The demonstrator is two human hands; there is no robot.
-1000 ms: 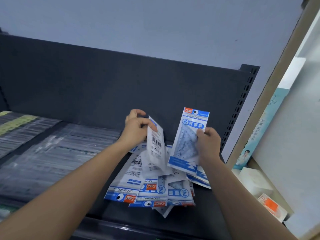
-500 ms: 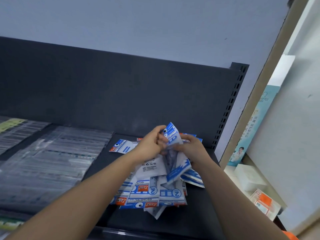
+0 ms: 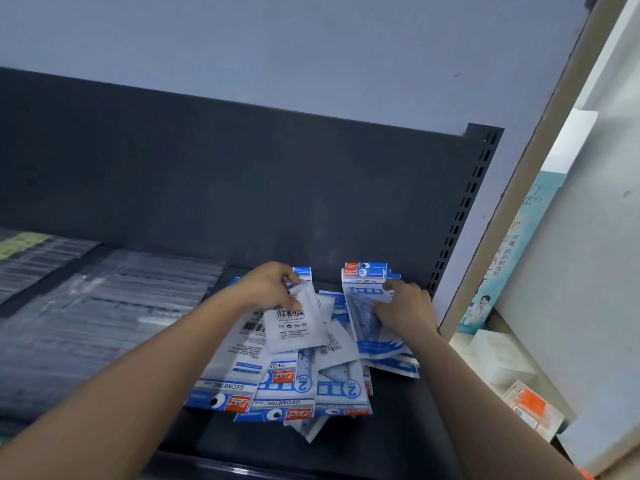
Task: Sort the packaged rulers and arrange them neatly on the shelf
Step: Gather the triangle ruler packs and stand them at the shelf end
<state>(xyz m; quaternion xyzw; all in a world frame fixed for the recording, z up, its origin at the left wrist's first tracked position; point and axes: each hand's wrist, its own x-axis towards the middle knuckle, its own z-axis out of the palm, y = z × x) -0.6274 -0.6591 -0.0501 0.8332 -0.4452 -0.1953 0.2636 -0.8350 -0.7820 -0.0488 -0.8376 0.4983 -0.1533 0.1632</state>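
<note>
Head view. Pinched in left hand (image 3: 266,289), thumb against fingers: white pack (image 3: 296,329), barcode up, over jumbled pile (image 3: 287,389) on shelf (image 3: 346,448). Gripped in curled right hand (image 3: 407,311): blue pack (image 3: 363,299), leaning on stack (image 3: 398,367) just right of pile.

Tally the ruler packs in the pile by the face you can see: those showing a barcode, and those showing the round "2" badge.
Barcode packs: 2
Badge packs: 3
Total: 5
The other overlapped packs show neither mark, so they are left uncounted.
</note>
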